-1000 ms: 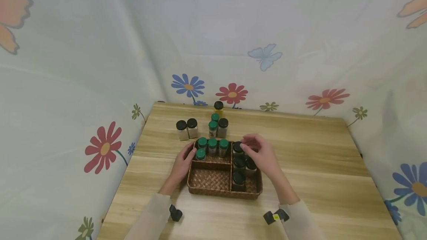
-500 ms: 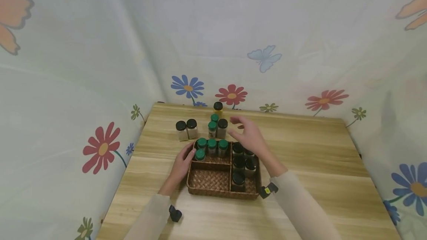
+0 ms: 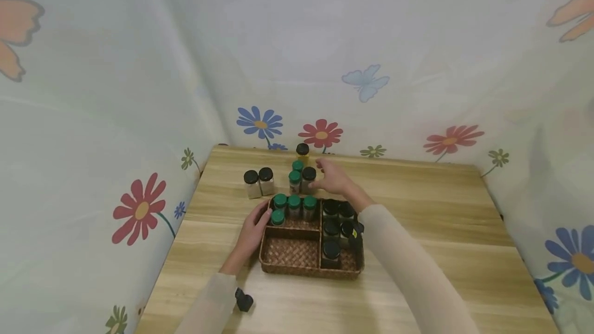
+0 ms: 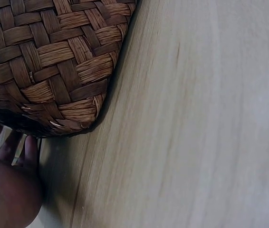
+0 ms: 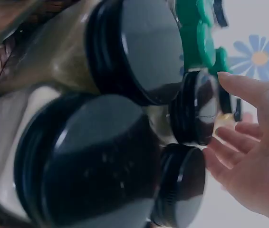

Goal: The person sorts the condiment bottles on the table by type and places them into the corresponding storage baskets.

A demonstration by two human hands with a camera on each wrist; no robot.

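Note:
A brown woven basket (image 3: 290, 254) with compartments sits on the wooden table. My left hand (image 3: 250, 231) holds its left back corner, thumb along the rim; in the left wrist view some fingers lie behind the basket's wall. My right hand (image 3: 336, 178) reaches beyond the basket, fingers spread, beside a black-capped jar (image 3: 308, 181). Its thumb is at that jar's right side; whether it touches cannot be told. Several green-capped jars (image 3: 294, 204) stand in the back left compartment. Black-capped jars (image 3: 331, 249) stand in the right one, their caps (image 5: 101, 161) large in the right wrist view.
Two green-capped jars (image 3: 294, 177) stand left of the reached jar, with a yellowish black-capped jar (image 3: 302, 151) behind. Two pale black-capped jars (image 3: 259, 183) stand further left. A flowered curtain (image 3: 394, 92) surrounds the table (image 3: 427, 210).
My right hand has let go of a black-capped jar in the basket's back right and moved left and away, to the jar behind the basket. My left hand stays at the basket.

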